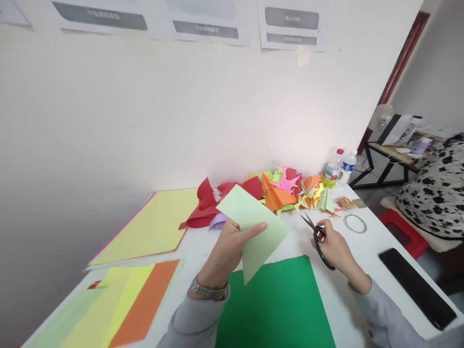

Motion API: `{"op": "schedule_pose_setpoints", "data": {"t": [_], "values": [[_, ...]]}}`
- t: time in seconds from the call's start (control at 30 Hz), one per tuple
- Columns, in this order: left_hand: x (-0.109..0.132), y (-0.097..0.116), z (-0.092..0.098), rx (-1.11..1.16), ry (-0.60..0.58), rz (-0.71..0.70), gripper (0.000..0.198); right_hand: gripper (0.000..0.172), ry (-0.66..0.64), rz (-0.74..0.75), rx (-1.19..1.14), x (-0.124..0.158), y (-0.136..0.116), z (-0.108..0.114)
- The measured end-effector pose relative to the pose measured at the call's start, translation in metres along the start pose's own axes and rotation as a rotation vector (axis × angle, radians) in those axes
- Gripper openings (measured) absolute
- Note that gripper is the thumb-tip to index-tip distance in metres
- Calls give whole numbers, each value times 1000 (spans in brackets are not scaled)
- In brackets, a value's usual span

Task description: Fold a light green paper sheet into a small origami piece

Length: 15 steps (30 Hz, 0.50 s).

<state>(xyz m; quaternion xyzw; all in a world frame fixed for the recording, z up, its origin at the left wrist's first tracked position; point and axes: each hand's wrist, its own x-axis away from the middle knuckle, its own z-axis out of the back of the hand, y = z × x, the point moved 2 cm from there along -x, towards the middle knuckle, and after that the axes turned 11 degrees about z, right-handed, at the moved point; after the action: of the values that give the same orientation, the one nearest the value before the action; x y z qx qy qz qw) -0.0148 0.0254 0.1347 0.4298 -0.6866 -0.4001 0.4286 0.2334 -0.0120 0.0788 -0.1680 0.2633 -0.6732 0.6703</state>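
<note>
My left hand is closed on a folded light green paper, thumb on its front, holding it tilted above the white table. My right hand grips black scissors with the blades slightly apart and pointing up-left, a short way right of the paper. Below both hands lies a dark green sheet. A metal watch is on my left wrist.
A heap of folded coloured papers lies behind, with red pieces. Yellow sheets and an orange-yellow stack lie at left. Two bottles, a tape ring, a phone. A person in a spotted top sits right.
</note>
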Motion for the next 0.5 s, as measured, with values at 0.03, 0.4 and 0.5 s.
{"op": "schedule_pose_setpoints", "data": {"t": [0.03,0.4,0.5], "values": [[1,0,-1,1,-13,5,38,36,17,-45,31,1,15,-2],[-1,-31,-13,-14,-109,186,34,48,303,-253,501,8,131,6],[-3,-46,-5,47,-119,219,38,47,307,-226,551,6,144,8]]}}
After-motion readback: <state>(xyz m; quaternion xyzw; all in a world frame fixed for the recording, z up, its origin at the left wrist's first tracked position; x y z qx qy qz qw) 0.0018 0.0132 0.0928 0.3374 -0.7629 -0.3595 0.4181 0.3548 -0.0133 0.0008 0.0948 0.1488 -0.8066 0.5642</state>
